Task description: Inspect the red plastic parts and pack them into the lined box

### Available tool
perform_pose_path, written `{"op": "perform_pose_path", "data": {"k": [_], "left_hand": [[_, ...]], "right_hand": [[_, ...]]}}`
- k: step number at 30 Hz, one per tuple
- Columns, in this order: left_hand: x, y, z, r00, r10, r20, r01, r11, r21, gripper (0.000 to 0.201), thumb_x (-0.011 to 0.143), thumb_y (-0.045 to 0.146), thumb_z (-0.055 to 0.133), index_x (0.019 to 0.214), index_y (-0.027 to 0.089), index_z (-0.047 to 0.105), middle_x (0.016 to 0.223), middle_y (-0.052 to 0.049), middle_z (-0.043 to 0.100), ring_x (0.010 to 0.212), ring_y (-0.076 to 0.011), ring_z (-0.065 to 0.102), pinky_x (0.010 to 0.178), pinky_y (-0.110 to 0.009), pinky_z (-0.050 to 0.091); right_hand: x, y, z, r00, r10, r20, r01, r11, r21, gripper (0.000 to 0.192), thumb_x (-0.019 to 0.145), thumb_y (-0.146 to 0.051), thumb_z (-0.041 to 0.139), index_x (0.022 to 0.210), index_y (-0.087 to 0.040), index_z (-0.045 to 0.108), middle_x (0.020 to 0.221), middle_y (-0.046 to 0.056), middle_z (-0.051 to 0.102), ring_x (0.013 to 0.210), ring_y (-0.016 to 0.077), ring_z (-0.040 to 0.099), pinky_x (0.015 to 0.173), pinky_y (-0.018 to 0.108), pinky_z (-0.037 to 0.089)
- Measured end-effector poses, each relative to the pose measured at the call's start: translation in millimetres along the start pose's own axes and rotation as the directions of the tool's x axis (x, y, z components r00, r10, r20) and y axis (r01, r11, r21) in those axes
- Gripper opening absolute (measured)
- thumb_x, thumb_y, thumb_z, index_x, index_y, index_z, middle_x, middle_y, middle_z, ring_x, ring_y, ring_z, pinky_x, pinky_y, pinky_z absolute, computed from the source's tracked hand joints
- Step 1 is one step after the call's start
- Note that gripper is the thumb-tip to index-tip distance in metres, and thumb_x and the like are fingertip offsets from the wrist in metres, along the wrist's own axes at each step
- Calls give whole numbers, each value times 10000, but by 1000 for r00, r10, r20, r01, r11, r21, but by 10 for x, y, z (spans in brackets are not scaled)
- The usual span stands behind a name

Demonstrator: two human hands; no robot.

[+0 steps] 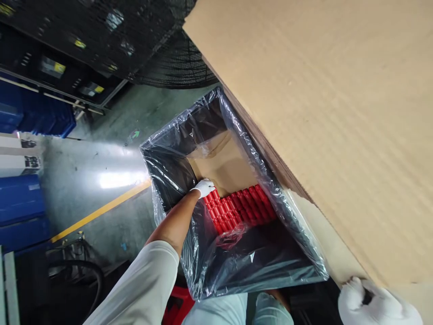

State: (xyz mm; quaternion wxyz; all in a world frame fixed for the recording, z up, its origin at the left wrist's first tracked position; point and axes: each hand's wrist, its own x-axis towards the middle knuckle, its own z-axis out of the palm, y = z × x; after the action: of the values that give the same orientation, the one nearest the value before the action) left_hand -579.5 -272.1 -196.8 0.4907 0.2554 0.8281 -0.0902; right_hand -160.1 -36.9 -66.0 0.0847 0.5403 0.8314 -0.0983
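Saw glossy red ridged cylinders (pixel 237 207) packed side by side toward the near edge of a black-walled box (pixel 171 169) lined with crinkled clear plastic film (pixel 270 266), beside a flat brown cardboard panel (pixel 230 169). Had the white-gloved left hand (pixel 204 187) bent over the leftmost cylinders, the white-gloved right hand (pixel 375 302) curled at the near edge of stacked smooth tan cardboard sheets (pixel 324 113); could not tell finger gap or firm hold for either

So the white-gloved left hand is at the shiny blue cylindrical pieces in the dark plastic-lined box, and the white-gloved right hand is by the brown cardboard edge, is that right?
Not quite: the shiny cylindrical pieces at the white-gloved left hand are red, not blue, as the head view shows. The rest stands.
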Motion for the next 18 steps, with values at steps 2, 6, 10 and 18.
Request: {"op": "perform_pose_path", "data": {"k": [2, 6, 10, 18], "left_hand": [[-31, 13, -3, 1000, -17, -6, 17, 1000, 9, 166, 933, 272, 594, 899, 118, 645, 1031, -75, 643, 995, -197, 594, 950, -406, 455], [-83, 67, 1, 997, -71, -37, 71, 997, 6, 136, 923, 243, 607, 954, 119, 653, 1065, -81, 649, 1025, -201, 598, 963, -411, 459], [-154, 159, -28, 986, -141, -87, 140, 990, -26, 137, 920, 247, 612, 955, 122, 657, 1045, -76, 661, 1016, -198, 608, 953, -398, 468], [-883, 972, -24, 949, -136, -285, 106, 987, -119, 211, 956, 235, 478, 865, 133, 638, 883, -53, 681, 840, -147, 620, 822, -271, 470]], "right_hand": [[-1, 21, 24, 1000, -10, -24, 11, 1000, 23, 160, 769, -255, 592, 631, -178, 579, 528, 22, 464, 484, 74, 130, 489, 228, 165], [0, 36, 48, 997, -47, -65, 48, 999, 20, 176, 769, -257, 612, 613, -181, 582, 502, 25, 459, 466, 90, 218, 490, 224, 177], [-27, 52, 51, 979, -147, -144, 143, 989, -37, 188, 794, -261, 605, 623, -186, 582, 514, 33, 494, 488, 117, 324, 499, 227, 192], [23, 147, 84, 973, -206, -105, 217, 969, 114, 220, 832, -273, 576, 633, -181, 594, 605, 52, 577, 571, 137, 435, 606, 286, 225]]}}
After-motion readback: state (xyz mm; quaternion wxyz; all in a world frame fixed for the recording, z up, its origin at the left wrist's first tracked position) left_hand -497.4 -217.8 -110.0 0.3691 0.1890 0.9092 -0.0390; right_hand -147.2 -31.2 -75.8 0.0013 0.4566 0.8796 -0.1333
